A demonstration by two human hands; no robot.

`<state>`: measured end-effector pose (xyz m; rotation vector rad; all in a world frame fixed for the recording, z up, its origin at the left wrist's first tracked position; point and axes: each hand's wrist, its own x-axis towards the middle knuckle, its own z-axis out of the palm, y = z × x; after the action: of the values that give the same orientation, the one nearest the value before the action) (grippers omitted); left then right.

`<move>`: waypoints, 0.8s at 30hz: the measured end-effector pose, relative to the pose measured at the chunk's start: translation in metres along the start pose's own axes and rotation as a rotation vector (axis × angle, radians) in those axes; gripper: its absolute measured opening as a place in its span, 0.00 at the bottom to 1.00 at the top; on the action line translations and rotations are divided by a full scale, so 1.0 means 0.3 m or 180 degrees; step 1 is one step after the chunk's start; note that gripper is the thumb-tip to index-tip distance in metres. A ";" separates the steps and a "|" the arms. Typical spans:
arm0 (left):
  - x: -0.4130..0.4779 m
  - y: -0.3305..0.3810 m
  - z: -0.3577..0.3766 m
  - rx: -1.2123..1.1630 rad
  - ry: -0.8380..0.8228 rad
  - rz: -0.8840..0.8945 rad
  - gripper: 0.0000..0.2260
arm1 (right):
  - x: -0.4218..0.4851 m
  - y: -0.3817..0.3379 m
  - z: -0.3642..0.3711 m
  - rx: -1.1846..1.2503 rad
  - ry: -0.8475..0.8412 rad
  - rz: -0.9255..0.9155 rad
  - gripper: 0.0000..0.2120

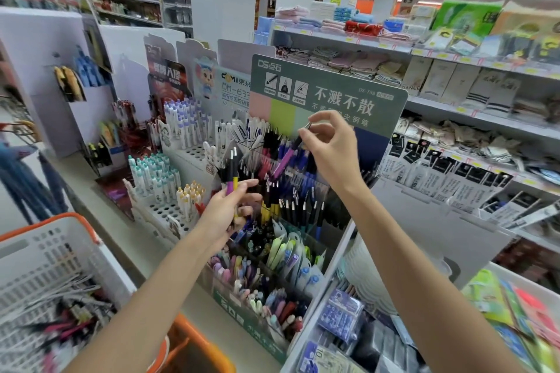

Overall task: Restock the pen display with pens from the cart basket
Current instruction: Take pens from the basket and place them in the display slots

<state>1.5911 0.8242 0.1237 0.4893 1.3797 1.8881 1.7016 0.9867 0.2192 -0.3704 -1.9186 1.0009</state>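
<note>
Mostly blurry pens (pixel 71 322) in cart basket (pixel 45 222).

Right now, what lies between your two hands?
In the head view, black, pink and blue pens in the green display stand between the left hand, gripping a few pens, and the right hand, pinching a purple pen.

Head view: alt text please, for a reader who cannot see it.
The right hand pinches a purple pen by its top end above the pen display. The left hand grips more pens lower down; the basket holding loose pens sits lower left.
</note>
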 end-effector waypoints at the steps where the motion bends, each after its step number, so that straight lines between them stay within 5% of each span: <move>1: 0.007 -0.004 -0.021 -0.0021 0.0094 0.0043 0.12 | 0.004 0.004 -0.006 -0.0046 0.0063 -0.0034 0.08; 12: -0.010 0.000 -0.087 -0.0344 0.0305 -0.0041 0.14 | -0.038 0.103 0.119 -0.0434 -0.0246 -0.0036 0.05; 24: -0.045 0.000 -0.137 -0.0720 0.0364 -0.0012 0.08 | -0.035 0.208 0.288 -0.2180 -0.1083 -0.0228 0.08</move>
<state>1.5722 0.7873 0.1109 0.2702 1.2167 2.0654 1.6269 0.9767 0.1430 -0.5339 -2.5435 0.3401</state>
